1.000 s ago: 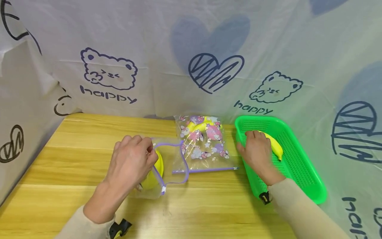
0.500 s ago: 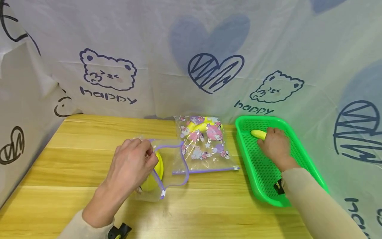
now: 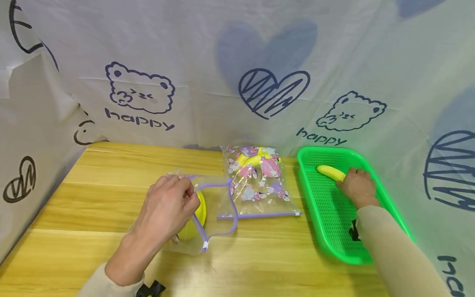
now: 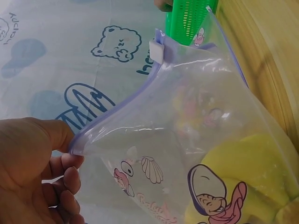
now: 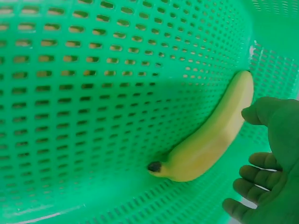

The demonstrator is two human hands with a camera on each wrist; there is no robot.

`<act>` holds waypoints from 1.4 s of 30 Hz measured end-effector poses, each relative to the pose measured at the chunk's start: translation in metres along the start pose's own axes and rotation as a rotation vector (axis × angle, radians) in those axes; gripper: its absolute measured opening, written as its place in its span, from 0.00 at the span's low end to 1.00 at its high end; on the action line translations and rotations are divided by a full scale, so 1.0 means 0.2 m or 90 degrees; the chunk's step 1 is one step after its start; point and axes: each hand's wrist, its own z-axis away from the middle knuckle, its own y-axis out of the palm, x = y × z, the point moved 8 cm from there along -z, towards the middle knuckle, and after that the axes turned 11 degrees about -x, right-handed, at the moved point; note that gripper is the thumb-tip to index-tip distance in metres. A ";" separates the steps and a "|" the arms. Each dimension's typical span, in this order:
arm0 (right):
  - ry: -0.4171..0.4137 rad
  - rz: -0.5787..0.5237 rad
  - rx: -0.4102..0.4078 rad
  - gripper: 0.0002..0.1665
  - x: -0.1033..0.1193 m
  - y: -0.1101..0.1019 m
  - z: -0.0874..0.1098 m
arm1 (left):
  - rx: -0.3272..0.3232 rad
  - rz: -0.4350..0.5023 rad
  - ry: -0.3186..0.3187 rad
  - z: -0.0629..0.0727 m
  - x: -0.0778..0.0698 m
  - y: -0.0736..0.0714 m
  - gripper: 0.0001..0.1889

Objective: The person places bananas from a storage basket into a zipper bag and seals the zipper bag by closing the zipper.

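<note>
My left hand (image 3: 167, 210) pinches the purple-edged rim of a clear zip bag (image 3: 219, 206) between thumb and fingers. The mouth of this bag gapes toward the right, and its white slider (image 4: 157, 51) shows in the left wrist view. Yellow fruit (image 4: 243, 163) lies inside, seen through the printed plastic. In the green basket (image 3: 313, 214), a single yellow banana (image 5: 210, 135) rests on the bottom. My right hand (image 3: 359, 187) reaches into the basket over the banana's near end. In the right wrist view its thumb and fingers are spread beside the banana, apart from each other.
A second printed zip bag (image 3: 256, 202) with yellow bananas (image 3: 256, 159) inside lies flat between the held bag and the basket. The wooden table (image 3: 241, 264) runs back to a white cloth (image 3: 208, 82) with bear and heart drawings.
My right hand has moved rightward inside the basket, from the banana's far left end to its right end. The banana's left end now shows. My left hand keeps its pinch on the bag.
</note>
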 end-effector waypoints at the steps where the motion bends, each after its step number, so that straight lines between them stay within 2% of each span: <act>1: -0.001 -0.004 0.008 0.47 0.00 0.02 0.00 | -0.002 0.001 0.003 0.00 0.00 0.00 0.05; 7: 0.001 -0.027 0.053 0.47 0.01 0.10 -0.02 | -0.016 0.010 0.024 0.01 -0.01 0.00 0.06; 17: 0.019 -0.037 0.116 0.49 0.04 0.16 -0.01 | -0.022 0.021 0.033 0.00 -0.01 -0.01 0.05; 26: 0.042 -0.025 0.084 0.42 0.04 0.16 0.02 | -0.004 0.022 0.013 0.01 0.00 0.00 0.06; 32: 0.063 -0.017 0.066 0.38 0.05 0.16 0.04 | -0.006 0.020 0.016 0.01 0.00 0.00 0.06; 42: 0.107 -0.037 0.087 0.42 0.04 0.21 0.06 | 0.002 0.019 0.012 0.02 0.00 0.01 0.06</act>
